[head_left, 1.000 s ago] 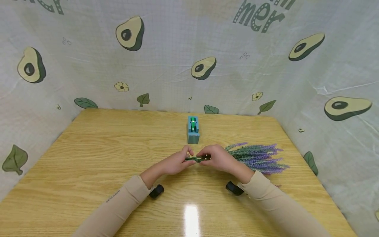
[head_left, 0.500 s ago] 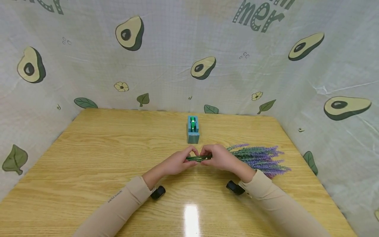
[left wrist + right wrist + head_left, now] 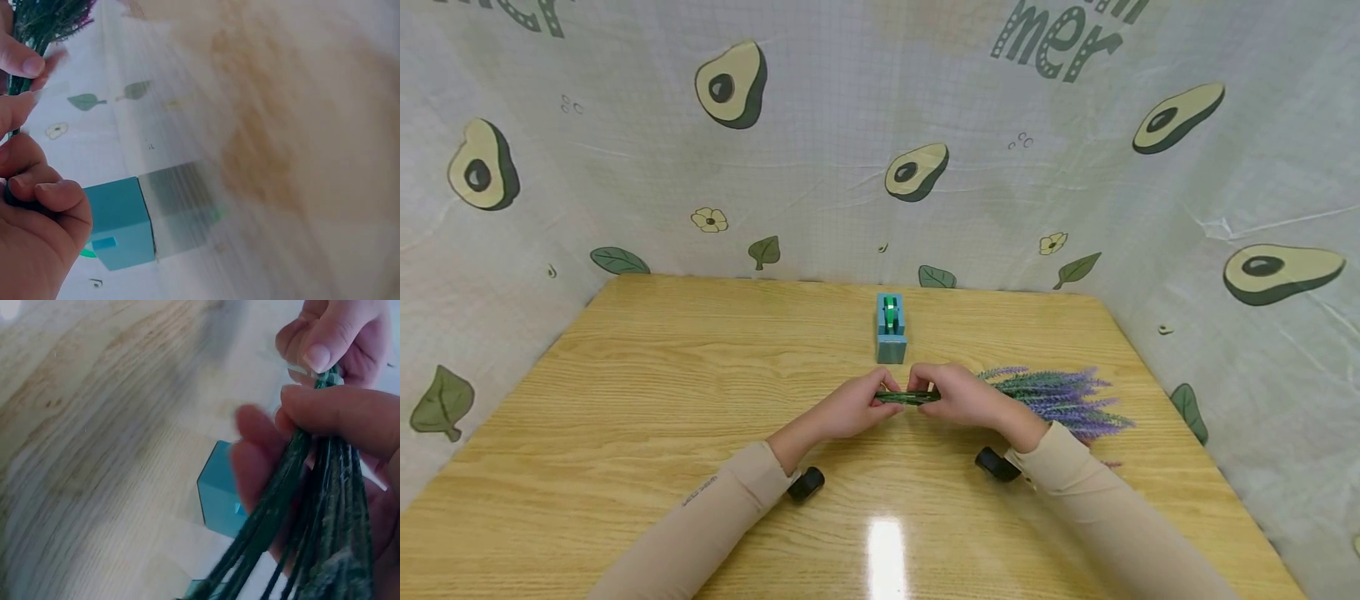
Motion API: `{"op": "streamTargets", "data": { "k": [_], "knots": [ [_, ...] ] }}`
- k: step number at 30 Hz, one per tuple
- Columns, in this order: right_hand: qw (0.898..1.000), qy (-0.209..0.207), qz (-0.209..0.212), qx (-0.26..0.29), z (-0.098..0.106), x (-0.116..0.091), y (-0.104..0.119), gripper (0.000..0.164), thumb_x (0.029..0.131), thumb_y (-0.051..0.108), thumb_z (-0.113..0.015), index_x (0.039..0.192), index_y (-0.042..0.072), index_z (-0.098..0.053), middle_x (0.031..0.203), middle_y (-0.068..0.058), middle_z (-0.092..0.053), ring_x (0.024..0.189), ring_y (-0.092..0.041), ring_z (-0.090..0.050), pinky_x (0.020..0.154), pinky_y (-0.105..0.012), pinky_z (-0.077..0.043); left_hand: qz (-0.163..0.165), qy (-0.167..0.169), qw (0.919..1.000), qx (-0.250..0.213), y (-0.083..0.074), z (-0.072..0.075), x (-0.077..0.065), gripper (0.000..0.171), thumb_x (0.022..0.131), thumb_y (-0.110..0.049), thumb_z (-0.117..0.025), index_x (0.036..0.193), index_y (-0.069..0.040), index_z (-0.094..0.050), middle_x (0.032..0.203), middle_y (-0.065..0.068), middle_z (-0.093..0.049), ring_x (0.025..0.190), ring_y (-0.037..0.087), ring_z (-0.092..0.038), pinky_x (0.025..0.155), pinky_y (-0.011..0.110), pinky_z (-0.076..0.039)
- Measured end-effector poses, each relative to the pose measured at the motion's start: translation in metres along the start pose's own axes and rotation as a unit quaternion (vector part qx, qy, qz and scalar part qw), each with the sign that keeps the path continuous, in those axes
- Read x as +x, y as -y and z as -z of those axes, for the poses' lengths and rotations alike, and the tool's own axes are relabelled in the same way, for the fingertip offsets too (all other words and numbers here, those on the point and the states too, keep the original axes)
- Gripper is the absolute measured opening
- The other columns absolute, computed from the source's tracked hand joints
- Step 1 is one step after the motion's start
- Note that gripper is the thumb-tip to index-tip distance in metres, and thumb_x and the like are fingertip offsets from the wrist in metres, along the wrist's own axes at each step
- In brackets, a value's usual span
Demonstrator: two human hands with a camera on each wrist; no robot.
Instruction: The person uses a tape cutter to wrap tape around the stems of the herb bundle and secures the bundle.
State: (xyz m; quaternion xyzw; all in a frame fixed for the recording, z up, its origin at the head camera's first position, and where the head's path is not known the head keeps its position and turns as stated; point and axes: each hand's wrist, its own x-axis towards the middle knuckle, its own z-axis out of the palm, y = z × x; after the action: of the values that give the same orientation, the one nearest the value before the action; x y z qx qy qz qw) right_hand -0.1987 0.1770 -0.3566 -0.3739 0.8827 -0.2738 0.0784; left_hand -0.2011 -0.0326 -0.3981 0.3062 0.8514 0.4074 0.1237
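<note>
A bunch of artificial lavender (image 3: 1063,400) with purple heads lies sideways, its heads spread to the right in the head view. Its green stems (image 3: 337,506) run through both hands, gathered into a narrow bundle. My left hand (image 3: 852,408) pinches the stem ends, fingers curled in the left wrist view. Just to the right, my right hand (image 3: 964,397) holds the stems between thumb and fingers, leaving a short stretch visible between the hands. Something pale and shiny shows on the stems by the left thumb in the right wrist view.
A blue tape dispenser (image 3: 891,333) with a green roll stands on the wooden table (image 3: 700,350) just beyond the hands. A white curtain (image 3: 820,125) printed with avocados hangs behind and at both sides.
My left hand has shifted slightly right, toward the right hand. The stems between the hands sit closer together, and the lavender heads have swayed a little.
</note>
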Motion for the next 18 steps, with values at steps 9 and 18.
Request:
{"op": "streamTargets", "data": {
  "k": [9,18],
  "knots": [
    [1.0,0.004,0.011,0.022,0.0011,0.0033,-0.0064,0.013,0.083,0.003,-0.067,0.089,0.013,-0.061,0.086,0.005,-0.062,0.075,-0.008,-0.057,0.066,-0.028,-0.05,0.026,-0.014,0.9996,-0.003,-0.0023,-0.0002,0.0023,0.029,0.092,-0.022,-0.062,0.102,-0.008,-0.04,0.057,-0.003,-0.04,0.05,0.009,-0.036,0.047,0.021,-0.03],
    [0.998,-0.001,0.007,0.06,0.0012,0.0026,-0.0043,0.008,0.086,0.004,-0.066,0.09,0.01,-0.065,0.092,-0.001,-0.066,0.084,-0.013,-0.062,0.071,-0.027,-0.052,0.101,0.026,0.9768,-0.187,0.0048,0.008,0.0007,0.025,0.092,-0.029,-0.061,0.101,-0.007,-0.051,0.078,0.009,-0.066,0.065,0.021,-0.062,0.056,0.027,-0.046]
  ]
}}
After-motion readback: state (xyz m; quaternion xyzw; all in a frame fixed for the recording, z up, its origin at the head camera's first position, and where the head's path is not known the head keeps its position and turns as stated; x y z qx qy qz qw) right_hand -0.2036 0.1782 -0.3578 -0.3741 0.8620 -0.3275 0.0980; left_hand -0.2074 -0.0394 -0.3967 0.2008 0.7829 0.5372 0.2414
